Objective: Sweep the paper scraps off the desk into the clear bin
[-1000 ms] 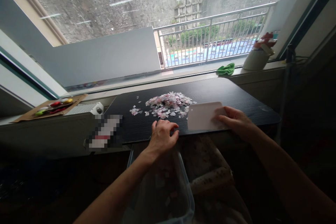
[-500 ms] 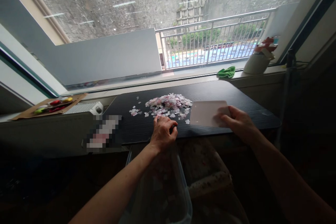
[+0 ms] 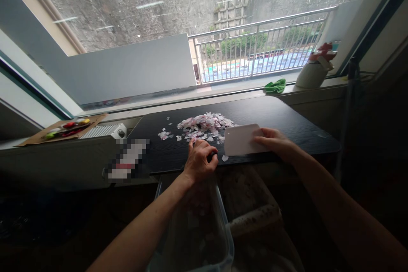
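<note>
My right hand (image 3: 276, 142) grips the right end of a flat white plastic scraper (image 3: 240, 141) with rounded corners and a small hole. The scraper's left end lies against the right side of a heap of small white and pinkish paper scraps (image 3: 204, 124) on the black tabletop (image 3: 270, 114). One loose scrap (image 3: 225, 158) is by the near edge, just below the scraper. My left hand (image 3: 201, 158) is closed at the table's front edge, before the heap. What its curled fingers hold is hidden. Below it stands a clear plastic bin (image 3: 228, 233) with some scraps inside.
On the left are a radiator (image 3: 108, 131) and brown cardboard (image 3: 35, 136) bearing colourful items. A green cloth (image 3: 275, 86) and a pale jug-like container (image 3: 310, 74) sit on the windowsill. A patterned, fabric-like surface (image 3: 255, 216) lies right of the bin.
My right hand has moved the scraper left and slightly towards me, up to the heap's right side. A loose scrap has shifted nearer the front edge. My left hand has hardly moved.
</note>
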Demonstrator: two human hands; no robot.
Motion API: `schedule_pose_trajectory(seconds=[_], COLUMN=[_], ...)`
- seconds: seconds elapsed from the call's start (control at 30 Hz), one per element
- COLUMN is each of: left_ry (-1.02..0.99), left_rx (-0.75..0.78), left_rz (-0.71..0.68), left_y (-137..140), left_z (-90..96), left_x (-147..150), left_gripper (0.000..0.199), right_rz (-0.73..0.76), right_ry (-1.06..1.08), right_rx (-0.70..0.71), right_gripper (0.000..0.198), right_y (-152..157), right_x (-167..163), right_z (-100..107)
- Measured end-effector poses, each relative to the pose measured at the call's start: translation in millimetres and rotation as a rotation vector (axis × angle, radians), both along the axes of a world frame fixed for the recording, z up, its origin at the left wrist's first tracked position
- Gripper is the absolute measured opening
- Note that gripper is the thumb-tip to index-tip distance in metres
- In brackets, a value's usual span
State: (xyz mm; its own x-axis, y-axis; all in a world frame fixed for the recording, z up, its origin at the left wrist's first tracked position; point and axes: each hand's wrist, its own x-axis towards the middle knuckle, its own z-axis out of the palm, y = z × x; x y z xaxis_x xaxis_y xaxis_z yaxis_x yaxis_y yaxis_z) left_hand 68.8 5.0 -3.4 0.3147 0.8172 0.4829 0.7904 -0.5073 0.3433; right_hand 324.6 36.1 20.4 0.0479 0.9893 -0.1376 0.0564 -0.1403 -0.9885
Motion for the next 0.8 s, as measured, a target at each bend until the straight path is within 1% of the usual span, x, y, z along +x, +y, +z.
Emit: schedule_pose_trajectory(seconds=[0.1,0.2,0.37,0.63,0.8], left_ry=[-0.008,-0.014,-0.018,-0.027,-0.022], left_rx=[0.001,0.011,0.014,0.02,0.017], left_rz=[0.016,0.017,0.016,0.016,0.014], left_y=[1.1,2.3,3.8,4.4,5.0], left_z=[-1.1,-2.4,-3.9,-4.5,-5.2], left_x=[-0.4,-0.9,-1.5,-1.4,-1.8], left_gripper=[0.013,0.013,0.014,0.014,0.014], right_rz=[0.013,0.001,0.023,0.094,0.078], right_ry=[0.03,0.035,0.033,0.067,0.078], right_rx=[-0.036,-0.016,-0.02,-0.063,-0.057], right_gripper=[0.015,0.014,0.014,0.016,0.017], right_y=[-3.1,-1.9,0.9,-5.4,-8.5], right_x=[-2.1,-3.1,-4.4,-1.6,-3.3], right_z=[3.8,0.7,-2.5,4.1,6.2])
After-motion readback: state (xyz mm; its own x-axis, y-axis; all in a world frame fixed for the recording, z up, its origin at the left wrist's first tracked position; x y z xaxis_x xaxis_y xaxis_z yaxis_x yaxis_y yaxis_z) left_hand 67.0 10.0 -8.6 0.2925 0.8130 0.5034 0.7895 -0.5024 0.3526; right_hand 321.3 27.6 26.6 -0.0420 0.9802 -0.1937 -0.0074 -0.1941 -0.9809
